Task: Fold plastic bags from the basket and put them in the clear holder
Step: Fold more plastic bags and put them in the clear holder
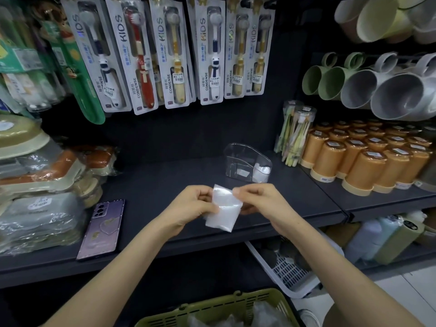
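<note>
A small, partly folded clear plastic bag [224,210] hangs above the dark shelf [165,185], held between both hands. My left hand [194,202] pinches its left edge; my right hand [256,197] pinches its top right corner. Behind them the clear holder [246,161] stands on the shelf with a white folded bag [262,172] in its right compartment. At the bottom edge a green basket [212,308] holds more crumpled plastic bags [264,313].
A purple phone [102,228] lies on the shelf at the left, beside wrapped goods [42,208]. Orange cups [363,159] fill the right shelf. Packaged toothbrushes [169,50] hang above. A white basket [286,270] sits below the shelf.
</note>
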`<move>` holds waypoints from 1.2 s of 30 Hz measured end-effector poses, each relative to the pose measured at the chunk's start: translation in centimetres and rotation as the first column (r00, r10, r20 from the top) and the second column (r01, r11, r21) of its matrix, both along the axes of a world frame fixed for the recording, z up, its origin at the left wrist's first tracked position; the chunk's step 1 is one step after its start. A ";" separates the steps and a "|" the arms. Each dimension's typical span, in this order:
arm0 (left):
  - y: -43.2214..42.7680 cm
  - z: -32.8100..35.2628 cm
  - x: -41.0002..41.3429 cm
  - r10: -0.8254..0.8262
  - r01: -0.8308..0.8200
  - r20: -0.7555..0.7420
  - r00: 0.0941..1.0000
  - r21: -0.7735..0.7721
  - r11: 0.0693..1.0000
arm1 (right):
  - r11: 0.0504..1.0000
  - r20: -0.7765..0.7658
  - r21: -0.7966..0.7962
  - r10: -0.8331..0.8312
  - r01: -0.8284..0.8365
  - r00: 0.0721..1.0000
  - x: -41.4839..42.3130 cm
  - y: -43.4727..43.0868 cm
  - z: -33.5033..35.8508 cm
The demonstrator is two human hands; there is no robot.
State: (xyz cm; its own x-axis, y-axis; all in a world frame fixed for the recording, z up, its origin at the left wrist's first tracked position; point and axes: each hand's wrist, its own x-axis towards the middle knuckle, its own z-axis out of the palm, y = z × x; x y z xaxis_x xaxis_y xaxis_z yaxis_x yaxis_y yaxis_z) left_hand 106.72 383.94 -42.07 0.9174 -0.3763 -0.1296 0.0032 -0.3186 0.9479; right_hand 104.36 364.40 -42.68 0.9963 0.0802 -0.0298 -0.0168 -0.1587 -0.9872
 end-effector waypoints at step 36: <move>-5.9 -3.2 11.6 0.198 -0.269 0.328 0.923 0.185 0.945 | 0.901 -0.008 0.035 -0.433 0.433 0.901 7.8 -9.8 -3.6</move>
State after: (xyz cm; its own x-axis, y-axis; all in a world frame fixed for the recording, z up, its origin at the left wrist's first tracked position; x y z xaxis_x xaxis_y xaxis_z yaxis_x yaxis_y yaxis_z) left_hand 118.36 378.09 -45.23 0.9838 -0.1403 0.1118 -0.1710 -0.5460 0.8201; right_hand 112.20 354.56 -46.31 0.9330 -0.3583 -0.0346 -0.0756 -0.1010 -0.9920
